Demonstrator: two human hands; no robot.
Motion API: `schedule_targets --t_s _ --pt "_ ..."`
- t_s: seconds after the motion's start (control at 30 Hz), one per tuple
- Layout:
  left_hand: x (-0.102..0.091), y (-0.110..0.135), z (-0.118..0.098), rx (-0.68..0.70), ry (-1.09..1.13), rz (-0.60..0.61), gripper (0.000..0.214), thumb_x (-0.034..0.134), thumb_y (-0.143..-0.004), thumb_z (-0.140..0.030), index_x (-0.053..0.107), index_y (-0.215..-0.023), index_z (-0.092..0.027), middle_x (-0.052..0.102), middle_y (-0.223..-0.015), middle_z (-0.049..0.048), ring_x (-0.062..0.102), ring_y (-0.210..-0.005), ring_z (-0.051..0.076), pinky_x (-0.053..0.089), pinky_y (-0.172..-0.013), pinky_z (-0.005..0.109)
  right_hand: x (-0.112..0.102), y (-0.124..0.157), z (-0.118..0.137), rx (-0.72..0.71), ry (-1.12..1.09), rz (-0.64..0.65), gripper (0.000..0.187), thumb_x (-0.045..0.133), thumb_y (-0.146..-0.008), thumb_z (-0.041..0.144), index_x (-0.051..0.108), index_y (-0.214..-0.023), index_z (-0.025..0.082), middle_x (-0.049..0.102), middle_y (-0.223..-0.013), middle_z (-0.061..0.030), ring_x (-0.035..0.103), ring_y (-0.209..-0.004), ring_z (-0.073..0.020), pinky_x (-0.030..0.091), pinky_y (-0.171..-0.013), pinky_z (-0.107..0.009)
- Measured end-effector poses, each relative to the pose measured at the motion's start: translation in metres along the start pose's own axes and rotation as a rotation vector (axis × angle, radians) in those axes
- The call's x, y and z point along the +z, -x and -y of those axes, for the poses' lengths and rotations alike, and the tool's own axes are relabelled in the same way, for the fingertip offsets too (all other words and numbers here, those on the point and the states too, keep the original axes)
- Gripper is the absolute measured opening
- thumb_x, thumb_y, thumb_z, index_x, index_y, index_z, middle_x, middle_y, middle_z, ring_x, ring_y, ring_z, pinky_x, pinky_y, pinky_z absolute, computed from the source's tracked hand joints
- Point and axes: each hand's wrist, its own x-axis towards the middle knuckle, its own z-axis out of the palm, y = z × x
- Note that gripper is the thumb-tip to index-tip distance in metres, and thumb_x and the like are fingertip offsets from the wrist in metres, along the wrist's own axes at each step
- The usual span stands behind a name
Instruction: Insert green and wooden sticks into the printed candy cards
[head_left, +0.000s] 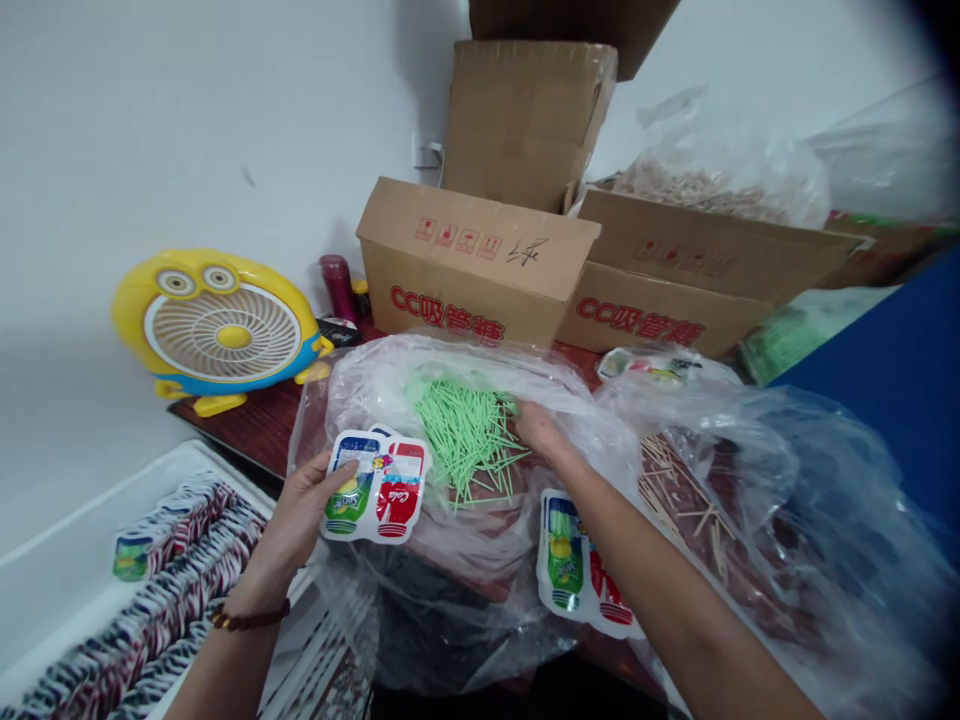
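My left hand [306, 505] pinches a few printed pouches [375, 490], shaped like a pair of jars, one green and one red marked "Cola". Their edges lie fanned over the left side of an open clear plastic bag. Inside that bag is a loose pile of thin green sticks [469, 435]. At the pile's right edge, my right hand [538, 430] has its fingers closed on the sticks; the fingertips are partly hidden. Under my right forearm lies another such pouch [562, 555], partly covered by the arm.
At the lower left, a white bin [45, 540] holds rows of pouches. A yellow fan [232, 335] stands on the table's left end. Cardboard boxes [472, 260] line the back. On the right, a second plastic bag [810, 480] holds tan sticks [686, 500].
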Motion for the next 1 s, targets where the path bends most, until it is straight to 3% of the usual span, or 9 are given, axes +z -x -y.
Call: schedule_targets --t_s 0.17,0.3,0.47,0.57,0.63,0.73,0.83,0.9,1.0 --pt "0.002 0.005 0.002 -0.016 0.011 0.018 0.039 0.079 -0.066 -0.033 0.067 -0.1 -0.019 0.076 -0.075 0.0015 0.07 -0.058 0.021 0.057 -0.055 0.03 0.009 -0.009 0.01 0.053 0.139 0.018 0.028 0.056 -0.091 0.033 0.06 -0.11 0.014 0.063 -0.111 -0.0083 0.062 -0.098 -0.0198 0.051 -0.087 -0.041" --pt "0.006 0.008 0.004 -0.043 0.005 0.025 0.033 0.079 -0.067 -0.032 0.068 -0.095 -0.018 0.077 -0.076 0.0023 0.071 -0.059 0.021 0.057 -0.056 0.029 0.003 -0.007 0.021 0.03 0.176 0.029 0.027 0.054 -0.092 0.029 0.059 -0.114 0.013 0.062 -0.117 -0.0112 0.06 -0.105 -0.0224 0.048 -0.092 -0.044" --pt "0.012 0.009 0.006 -0.028 0.022 0.035 0.032 0.079 -0.067 -0.032 0.068 -0.094 -0.017 0.077 -0.078 0.0034 0.071 -0.062 0.021 0.057 -0.059 0.029 -0.014 0.004 0.024 -0.033 0.082 0.066 0.023 0.05 -0.083 0.006 0.067 -0.098 0.009 0.069 -0.102 -0.0209 0.064 -0.1 -0.0284 0.046 -0.087 -0.038" --pt "0.013 0.009 0.009 -0.036 0.021 0.041 0.033 0.079 -0.067 -0.032 0.068 -0.094 -0.016 0.077 -0.078 0.0045 0.071 -0.06 0.021 0.057 -0.058 0.03 -0.021 0.016 0.023 -0.06 -0.042 0.068 0.018 0.052 -0.079 0.007 0.068 -0.083 0.012 0.071 -0.09 -0.0176 0.066 -0.09 -0.0267 0.047 -0.082 -0.034" --pt "0.014 0.01 0.011 -0.037 0.03 0.044 0.034 0.079 -0.067 -0.031 0.068 -0.096 -0.017 0.077 -0.079 0.0041 0.071 -0.061 0.021 0.057 -0.058 0.03 -0.018 0.029 0.027 -0.089 -0.162 0.04 0.018 0.05 -0.081 0.012 0.067 -0.088 0.015 0.071 -0.091 -0.0129 0.066 -0.087 -0.0228 0.048 -0.079 -0.03" --pt "0.015 0.01 0.015 -0.033 0.046 0.046 0.036 0.079 -0.068 -0.032 0.068 -0.099 -0.018 0.077 -0.078 0.0029 0.072 -0.062 0.021 0.057 -0.06 0.031 0.004 0.056 0.042 -0.11 -0.362 -0.027 0.028 0.036 -0.091 0.024 0.058 -0.106 0.018 0.07 -0.097 -0.0086 0.065 -0.084 -0.0179 0.049 -0.074 -0.027" --pt "0.016 0.011 0.017 -0.002 0.033 0.022 0.037 0.08 -0.065 -0.035 0.069 -0.095 -0.018 0.077 -0.075 0.0025 0.071 -0.06 0.022 0.057 -0.058 0.032 0.042 0.087 0.057 -0.099 -0.552 -0.097 0.031 0.028 -0.093 0.032 0.052 -0.108 0.019 0.068 -0.096 -0.0066 0.063 -0.085 -0.0167 0.049 -0.074 -0.027" --pt "0.016 0.013 0.016 0.019 0.01 0.003 0.035 0.081 -0.064 -0.036 0.07 -0.091 -0.017 0.076 -0.073 0.0023 0.071 -0.059 0.022 0.056 -0.057 0.031 0.067 0.103 0.062 -0.045 -0.875 -0.175 0.021 0.04 -0.086 0.035 0.054 -0.094 0.021 0.066 -0.086 -0.0041 0.061 -0.08 -0.0186 0.048 -0.073 -0.029" --pt "0.014 0.017 0.013 0.048 0.0 -0.013 0.034 0.081 -0.063 -0.035 0.07 -0.089 -0.018 0.076 -0.073 0.0014 0.07 -0.06 0.021 0.056 -0.057 0.029 0.091 0.113 0.062 0.011 -1.05 -0.207 0.016 0.047 -0.082 0.037 0.054 -0.089 0.024 0.064 -0.084 -0.002 0.059 -0.081 -0.0195 0.046 -0.075 -0.03"
